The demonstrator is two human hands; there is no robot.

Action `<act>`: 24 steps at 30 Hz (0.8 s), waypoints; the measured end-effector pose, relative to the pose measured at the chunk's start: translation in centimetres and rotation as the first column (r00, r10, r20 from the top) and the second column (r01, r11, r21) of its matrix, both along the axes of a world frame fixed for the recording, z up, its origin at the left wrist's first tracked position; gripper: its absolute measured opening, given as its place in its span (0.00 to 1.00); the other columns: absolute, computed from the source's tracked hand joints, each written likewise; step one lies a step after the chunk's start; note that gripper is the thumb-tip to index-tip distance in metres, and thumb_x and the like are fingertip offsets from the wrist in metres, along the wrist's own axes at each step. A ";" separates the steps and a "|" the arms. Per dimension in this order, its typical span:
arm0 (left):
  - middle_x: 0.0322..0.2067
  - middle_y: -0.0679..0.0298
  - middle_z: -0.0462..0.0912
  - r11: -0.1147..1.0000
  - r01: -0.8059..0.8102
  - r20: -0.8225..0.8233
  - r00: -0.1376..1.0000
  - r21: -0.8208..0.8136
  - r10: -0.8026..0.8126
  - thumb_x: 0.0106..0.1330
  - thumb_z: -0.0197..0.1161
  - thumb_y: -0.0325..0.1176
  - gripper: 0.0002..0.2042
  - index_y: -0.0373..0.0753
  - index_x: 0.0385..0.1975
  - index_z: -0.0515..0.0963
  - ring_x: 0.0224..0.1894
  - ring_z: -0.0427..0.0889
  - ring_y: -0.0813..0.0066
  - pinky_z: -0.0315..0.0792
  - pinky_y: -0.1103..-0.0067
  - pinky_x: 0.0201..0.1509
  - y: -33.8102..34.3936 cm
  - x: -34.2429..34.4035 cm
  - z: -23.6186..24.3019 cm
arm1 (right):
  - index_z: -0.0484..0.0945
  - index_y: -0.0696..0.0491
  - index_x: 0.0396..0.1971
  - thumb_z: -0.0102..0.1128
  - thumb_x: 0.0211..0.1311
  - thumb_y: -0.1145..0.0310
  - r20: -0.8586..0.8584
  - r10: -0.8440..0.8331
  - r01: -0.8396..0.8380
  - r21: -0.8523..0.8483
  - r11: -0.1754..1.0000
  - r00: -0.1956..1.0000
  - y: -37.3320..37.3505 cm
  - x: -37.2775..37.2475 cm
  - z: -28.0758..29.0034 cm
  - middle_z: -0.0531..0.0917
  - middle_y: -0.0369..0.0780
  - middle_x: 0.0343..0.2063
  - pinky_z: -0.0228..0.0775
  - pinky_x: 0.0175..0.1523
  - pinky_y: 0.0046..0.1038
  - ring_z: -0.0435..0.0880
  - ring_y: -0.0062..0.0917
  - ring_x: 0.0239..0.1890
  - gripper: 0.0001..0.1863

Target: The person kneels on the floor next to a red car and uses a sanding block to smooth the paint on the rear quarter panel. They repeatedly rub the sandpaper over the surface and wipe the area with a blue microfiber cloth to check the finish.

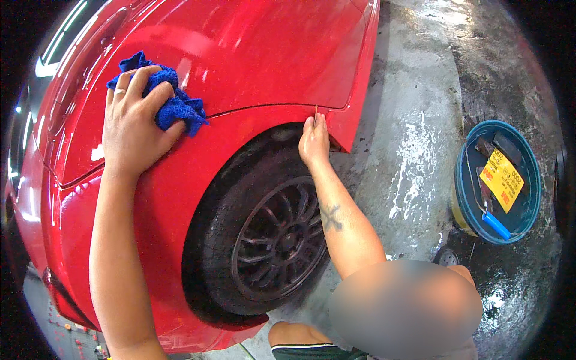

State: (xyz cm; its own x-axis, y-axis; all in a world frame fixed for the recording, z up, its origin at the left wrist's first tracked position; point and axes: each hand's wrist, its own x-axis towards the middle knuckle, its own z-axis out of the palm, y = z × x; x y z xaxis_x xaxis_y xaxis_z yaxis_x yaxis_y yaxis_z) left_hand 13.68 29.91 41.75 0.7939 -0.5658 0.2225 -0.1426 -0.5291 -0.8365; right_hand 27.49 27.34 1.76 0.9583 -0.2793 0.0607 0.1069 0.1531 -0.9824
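My left hand [135, 123] presses a crumpled blue cloth [180, 113] onto the red fender of a car [240, 66]. Its fingers curl over the cloth, and a ring shows on one of them. At the rear upper edge of the wheel arch, my right hand [315, 139] pinches a thin brownish piece [316, 113], seen almost edge-on between thumb and fingers. What that piece is cannot be made out. Just below this hand is the black tyre [210, 240] with its dark multi-spoke wheel [285, 240].
A round bucket [534, 198] with a blue rim stands on the wet concrete floor [414, 156] to the right. In it are a yellow printed sheet [503, 180], dark blocks [507, 146] and a blue-handled tool [496, 226]. A blurred patch covers the lower right, above dark shorts [312, 351].
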 end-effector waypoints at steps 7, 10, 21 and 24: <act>0.61 0.58 0.80 1.000 -0.004 0.011 1.000 0.008 0.004 0.45 0.76 0.36 0.19 0.43 0.40 0.83 0.66 0.75 0.50 0.69 0.55 0.70 -0.2 -0.4 -0.3 | 0.76 0.60 0.62 0.35 0.87 0.48 -0.146 0.063 -0.026 0.240 0.970 0.987 -2.3 2.6 2.0 0.83 0.59 0.59 0.68 0.69 0.53 0.79 0.58 0.65 0.31; 0.61 0.58 0.80 1.000 0.014 -0.004 1.000 0.004 -0.014 0.45 0.76 0.36 0.19 0.43 0.40 0.82 0.66 0.75 0.50 0.70 0.55 0.69 -0.1 -0.4 -0.2 | 0.70 0.61 0.69 0.35 0.86 0.46 -0.169 0.144 -0.088 0.301 0.950 0.975 -2.4 2.5 1.6 0.80 0.59 0.65 0.64 0.73 0.51 0.76 0.56 0.70 0.34; 0.61 0.58 0.80 1.000 0.011 -0.012 1.000 -0.011 -0.011 0.46 0.78 0.37 0.20 0.45 0.40 0.83 0.66 0.76 0.50 0.69 0.54 0.69 0.0 0.2 0.3 | 0.70 0.60 0.72 0.35 0.86 0.45 -0.101 -0.052 0.056 0.036 0.998 0.993 0.9 0.4 0.2 0.76 0.58 0.69 0.61 0.74 0.55 0.72 0.53 0.74 0.35; 0.61 0.59 0.80 1.000 0.022 0.013 1.000 -0.007 -0.022 0.45 0.78 0.38 0.20 0.45 0.40 0.83 0.66 0.76 0.50 0.69 0.54 0.70 -0.1 -0.1 0.4 | 0.66 0.63 0.74 0.36 0.87 0.48 -0.032 0.042 -0.043 -0.034 0.999 0.999 -0.7 0.4 1.2 0.70 0.60 0.74 0.56 0.78 0.54 0.66 0.53 0.78 0.35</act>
State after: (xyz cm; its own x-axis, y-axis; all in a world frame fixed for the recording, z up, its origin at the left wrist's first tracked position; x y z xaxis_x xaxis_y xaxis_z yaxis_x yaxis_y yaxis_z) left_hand 13.61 29.86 42.17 0.7783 -0.5816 0.2364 -0.1437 -0.5315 -0.8348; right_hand 27.85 26.60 2.93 0.9707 -0.2369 0.0399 0.0707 0.1226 -0.9899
